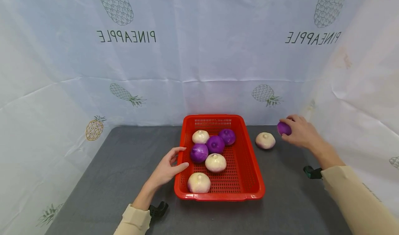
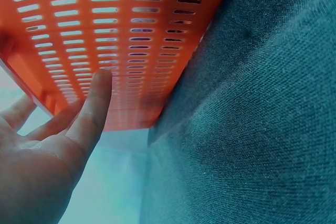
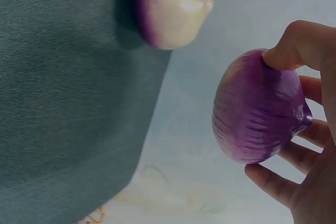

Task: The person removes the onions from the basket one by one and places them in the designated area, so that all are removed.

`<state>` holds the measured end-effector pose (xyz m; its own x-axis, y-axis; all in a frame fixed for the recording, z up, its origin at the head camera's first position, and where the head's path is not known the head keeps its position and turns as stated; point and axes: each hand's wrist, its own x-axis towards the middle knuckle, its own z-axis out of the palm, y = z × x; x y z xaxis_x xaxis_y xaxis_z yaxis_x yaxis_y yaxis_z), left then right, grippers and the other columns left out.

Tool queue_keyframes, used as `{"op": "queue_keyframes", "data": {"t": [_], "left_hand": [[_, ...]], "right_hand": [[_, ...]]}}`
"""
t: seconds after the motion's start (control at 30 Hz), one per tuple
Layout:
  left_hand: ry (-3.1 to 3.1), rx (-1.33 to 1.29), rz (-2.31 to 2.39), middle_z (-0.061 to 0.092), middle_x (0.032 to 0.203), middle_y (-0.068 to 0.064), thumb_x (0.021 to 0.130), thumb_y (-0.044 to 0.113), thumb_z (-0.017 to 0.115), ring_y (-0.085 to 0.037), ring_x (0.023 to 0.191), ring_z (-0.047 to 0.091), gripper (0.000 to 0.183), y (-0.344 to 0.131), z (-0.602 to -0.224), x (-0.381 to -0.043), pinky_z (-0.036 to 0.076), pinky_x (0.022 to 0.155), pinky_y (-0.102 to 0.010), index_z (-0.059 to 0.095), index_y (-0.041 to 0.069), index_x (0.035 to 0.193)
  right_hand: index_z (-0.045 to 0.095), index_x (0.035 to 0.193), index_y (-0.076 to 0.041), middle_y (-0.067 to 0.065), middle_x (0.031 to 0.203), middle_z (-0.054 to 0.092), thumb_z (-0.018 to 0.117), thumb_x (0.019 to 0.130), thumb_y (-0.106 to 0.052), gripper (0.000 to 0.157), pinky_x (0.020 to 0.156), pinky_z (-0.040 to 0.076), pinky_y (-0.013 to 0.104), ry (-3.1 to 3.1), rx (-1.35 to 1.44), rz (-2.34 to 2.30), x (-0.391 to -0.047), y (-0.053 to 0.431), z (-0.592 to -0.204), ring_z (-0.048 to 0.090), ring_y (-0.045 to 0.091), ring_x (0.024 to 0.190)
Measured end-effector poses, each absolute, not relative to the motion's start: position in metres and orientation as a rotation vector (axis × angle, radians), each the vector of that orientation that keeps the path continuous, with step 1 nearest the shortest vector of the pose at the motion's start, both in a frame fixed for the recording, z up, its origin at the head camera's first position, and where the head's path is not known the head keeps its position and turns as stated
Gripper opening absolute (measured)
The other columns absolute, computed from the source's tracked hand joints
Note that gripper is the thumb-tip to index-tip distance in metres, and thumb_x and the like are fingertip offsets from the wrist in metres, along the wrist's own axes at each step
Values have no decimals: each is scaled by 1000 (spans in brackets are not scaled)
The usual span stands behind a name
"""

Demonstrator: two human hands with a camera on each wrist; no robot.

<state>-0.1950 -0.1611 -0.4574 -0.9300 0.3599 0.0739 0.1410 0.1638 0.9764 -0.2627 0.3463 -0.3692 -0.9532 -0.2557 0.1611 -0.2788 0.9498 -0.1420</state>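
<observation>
My right hand holds a purple onion between thumb and fingertips, near the back right of the table. In the right wrist view that onion looks lifted off the cloth, its pointed tip toward the palm. Just left of it a white onion with a purple base rests on the table. My left hand is at the left rim of a red plastic basket, fingers extended. Inside the basket lie purple onions and white onions. The left wrist view shows a finger against the slotted basket wall.
A dark grey cloth covers the table. White sheets with pineapple prints hang behind it and along both sides. The right sheet stands close beside my right hand. Each wrist carries a black strap device.
</observation>
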Motion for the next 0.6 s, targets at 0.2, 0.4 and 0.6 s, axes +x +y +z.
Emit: {"op": "queue_keyframes", "data": {"t": [0.2,0.4,0.6], "left_hand": [[2265,477,1859,50,142,-20,93,17,74,-37,123,56,62,-161,-457,-194,60,86,-42,45,5,146],[2273,475,1857,50,142,-21,93,17,73,-39,124,55,60,-160,-457,-195,59,89,-43,46,6,146],[2255,484,1862,48,143,-24,93,15,73,-43,126,53,62,-161,-456,-196,59,89,-44,44,3,146]], "right_hand": [[53,137,6,34,131,46,70,86,-23,61,81,48,68,-2973,380,247,-270,354,-385,48,54,110],[57,133,5,36,128,51,72,85,-22,57,82,48,66,-2964,370,285,-276,361,-400,51,55,108],[55,134,5,36,129,49,71,86,-23,58,76,50,66,-3008,344,311,-279,366,-416,52,56,108]]}}
